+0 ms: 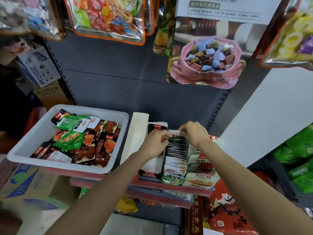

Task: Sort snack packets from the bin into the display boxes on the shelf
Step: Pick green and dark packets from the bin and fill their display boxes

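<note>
Head view showed us at the shelf (169, 184), both hands over the middle display box (176, 160). Our left hand (156, 144) had its fingers curled, pinching a dark packet (174, 138) at the back of that box's row, while our right hand (194, 133) pinched the packet's upper edge from the other side, fingers closed on it. We judged this to be the seating step: the packet stood between both hands, partly down among the upright ones. To do it well we thought it best to keep the packet vertical, part the row slightly with the left fingers, and slide it down squarely so it faced the same way as its neighbours and did not buckle. The middle display box held a tight file of packets, dark at the back and white with green at the front. The left display box (152, 165) held dark packets, largely hidden by our wrist. The right display box (201, 177) carried pale packets with red printing. The white bin (33, 138), just left of the boxes, was heaped with mixed black, red and green packets awaiting sorting.
</note>
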The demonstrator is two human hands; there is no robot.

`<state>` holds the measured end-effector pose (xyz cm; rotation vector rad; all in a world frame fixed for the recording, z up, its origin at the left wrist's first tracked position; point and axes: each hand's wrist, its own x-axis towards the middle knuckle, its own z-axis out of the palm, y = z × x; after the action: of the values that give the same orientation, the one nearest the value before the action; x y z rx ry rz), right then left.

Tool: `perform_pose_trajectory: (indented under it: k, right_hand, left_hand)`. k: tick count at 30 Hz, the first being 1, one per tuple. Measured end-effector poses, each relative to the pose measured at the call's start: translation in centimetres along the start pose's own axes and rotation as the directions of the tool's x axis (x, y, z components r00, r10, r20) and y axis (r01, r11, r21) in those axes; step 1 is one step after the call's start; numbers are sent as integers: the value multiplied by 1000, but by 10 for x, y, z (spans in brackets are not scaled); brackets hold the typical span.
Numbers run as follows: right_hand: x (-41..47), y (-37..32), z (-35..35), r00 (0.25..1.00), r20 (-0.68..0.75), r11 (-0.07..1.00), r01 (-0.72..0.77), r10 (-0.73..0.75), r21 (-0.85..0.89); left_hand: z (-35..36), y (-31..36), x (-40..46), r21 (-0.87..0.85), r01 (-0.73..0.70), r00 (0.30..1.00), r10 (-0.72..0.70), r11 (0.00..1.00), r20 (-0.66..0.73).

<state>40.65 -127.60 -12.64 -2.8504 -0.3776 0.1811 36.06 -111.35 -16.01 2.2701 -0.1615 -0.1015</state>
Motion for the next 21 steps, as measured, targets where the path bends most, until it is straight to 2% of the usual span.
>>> perform_pose_trajectory:
  k: [3,8,11,13,16,21]
  right_hand:
    - [-6,-11,-1,998,-48,998,41,-39,41]
    - [-9,-60,15,979,-134,965,176,-152,195]
    - [-1,-103,32,977,-149,959,183,-153,216]
    - [6,-133,47,980,-101,950,189,-169,247]
    - [20,-182,70,979,-37,935,205,-203,289]
    - [53,-257,104,970,46,937,218,-239,272]
  left_hand:
    - [-7,-3,-4,-13,-11,998,10,1000,-58]
    - [-43,-26,-20,-1,12,960,-12,1000,-280]
    - [-78,-50,-38,159,49,926,15,986,-378]
    - [-101,-69,-50,313,100,917,35,945,-397]
    - [-136,-109,-63,421,183,915,3,889,-404]
    - [-196,-190,-63,496,336,928,-191,801,-321]
